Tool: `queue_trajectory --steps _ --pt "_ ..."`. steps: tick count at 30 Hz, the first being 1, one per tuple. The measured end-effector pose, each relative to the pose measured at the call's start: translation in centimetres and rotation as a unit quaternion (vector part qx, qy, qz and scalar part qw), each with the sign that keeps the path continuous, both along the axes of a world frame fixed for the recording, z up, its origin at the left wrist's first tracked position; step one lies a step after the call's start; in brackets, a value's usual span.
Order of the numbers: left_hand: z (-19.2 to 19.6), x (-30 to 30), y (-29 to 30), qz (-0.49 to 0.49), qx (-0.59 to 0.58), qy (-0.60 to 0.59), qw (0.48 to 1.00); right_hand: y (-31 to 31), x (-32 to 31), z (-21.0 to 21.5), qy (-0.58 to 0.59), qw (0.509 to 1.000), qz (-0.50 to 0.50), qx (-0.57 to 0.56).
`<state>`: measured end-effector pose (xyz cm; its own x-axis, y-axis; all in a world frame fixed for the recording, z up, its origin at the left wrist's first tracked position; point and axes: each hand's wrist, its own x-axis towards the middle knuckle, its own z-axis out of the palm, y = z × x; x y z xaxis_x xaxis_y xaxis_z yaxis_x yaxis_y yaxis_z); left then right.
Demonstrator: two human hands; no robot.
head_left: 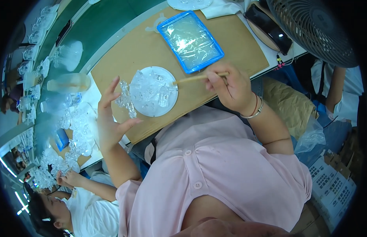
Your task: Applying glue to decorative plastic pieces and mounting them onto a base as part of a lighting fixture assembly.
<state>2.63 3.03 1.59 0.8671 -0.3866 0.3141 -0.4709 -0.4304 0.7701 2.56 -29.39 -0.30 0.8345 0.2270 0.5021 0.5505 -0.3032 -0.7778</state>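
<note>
Two hands busy over a brown board [152,47], seen from the head. Left hand [110,118] pinching a clear crystal piece [126,100] between thumb and fingertips, other fingers spread wide, just off the board's near edge. Right hand [229,89] closed narrow around a thin stick [195,78], tip reaching a round clear tray [154,91] mid-board. Blue tray [190,39] toward the far edge. Light pinch, slick facets: likely slip and a drop off the edge. Stick pressing too hard could tip the round tray.
</note>
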Motion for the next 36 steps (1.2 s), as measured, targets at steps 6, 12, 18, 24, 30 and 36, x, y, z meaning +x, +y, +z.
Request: queue_trajectory --steps 6,12,18,24,30,36 --pt "-1.7 -0.4 -0.2 -0.019 -0.082 0.019 0.996 0.2 -1.2 0.3 -0.056 0.998 0.011 -0.036" --pt "-1.9 -1.1 -1.3 0.035 -0.074 -0.037 0.996 0.4 -0.5 0.3 -0.084 0.996 -0.012 -0.021" --pt "-1.9 -2.3 -2.5 0.1 -0.062 -0.063 0.991 0.3 -0.7 1.2 -0.099 0.994 0.014 -0.044" --pt "-1.9 -3.0 -4.4 0.162 -0.042 -0.091 0.982 0.5 -0.2 0.9 -0.119 0.992 0.017 -0.048" --pt "-1.9 -3.6 -5.6 0.207 -0.005 -0.117 0.971 0.8 -1.7 0.9 -0.103 0.99 0.072 -0.059" --pt "-2.1 -3.5 -5.9 0.216 -0.006 -0.122 0.969 1.6 -1.9 -0.1 -0.116 0.99 0.07 -0.028"
